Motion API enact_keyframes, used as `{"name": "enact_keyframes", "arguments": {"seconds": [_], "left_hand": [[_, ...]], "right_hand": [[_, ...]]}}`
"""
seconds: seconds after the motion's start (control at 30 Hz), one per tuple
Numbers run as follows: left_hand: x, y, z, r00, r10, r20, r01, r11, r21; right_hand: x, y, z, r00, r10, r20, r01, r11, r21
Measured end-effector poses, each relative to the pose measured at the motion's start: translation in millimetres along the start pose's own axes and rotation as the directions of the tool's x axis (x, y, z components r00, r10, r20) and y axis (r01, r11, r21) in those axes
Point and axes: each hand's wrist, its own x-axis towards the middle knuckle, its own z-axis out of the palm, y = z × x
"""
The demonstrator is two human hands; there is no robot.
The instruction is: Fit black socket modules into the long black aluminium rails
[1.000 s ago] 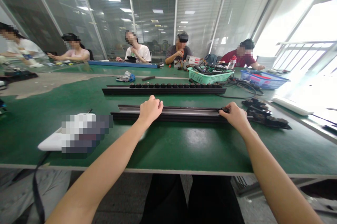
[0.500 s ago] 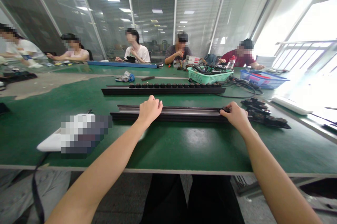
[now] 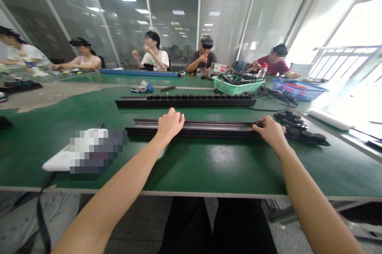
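A long black channel rail [image 3: 217, 127] lies across the green table in front of me. My left hand [image 3: 171, 123] is closed over the rail left of its middle, fingers curled round it. At the rail's right end my right hand [image 3: 271, 128] is closed on a small black part [image 3: 258, 124], which sits at the channel; its exact shape is mostly hidden. Behind lies a second black rail [image 3: 185, 103] with a row of black pieces [image 3: 191, 97] along its top. Right of my right hand is a pile of similar black parts [image 3: 304, 128].
A green basket [image 3: 235, 88] of cables and a blue basket [image 3: 298, 94] stand at the back right. A blue bar [image 3: 140, 73] and gloves [image 3: 142, 87] lie farther back. A white device [image 3: 56, 160] is at my left. Several people sit across the table [image 3: 209, 174].
My right hand has shifted slightly right along the rail with the small black part. My left hand stays in place. Across the table, one person has raised a hand.
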Motion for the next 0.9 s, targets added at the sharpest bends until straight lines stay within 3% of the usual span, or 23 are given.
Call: {"name": "enact_keyframes", "arguments": {"seconds": [0.9], "left_hand": [[0.4, -0.9, 1.1, 1.0, -0.002, 0.0, 0.002, 1.0, 0.007]], "right_hand": [[9.2, 18.3, -1.1, 0.998, 0.055, -0.026, -0.055, 0.998, -0.006]]}}
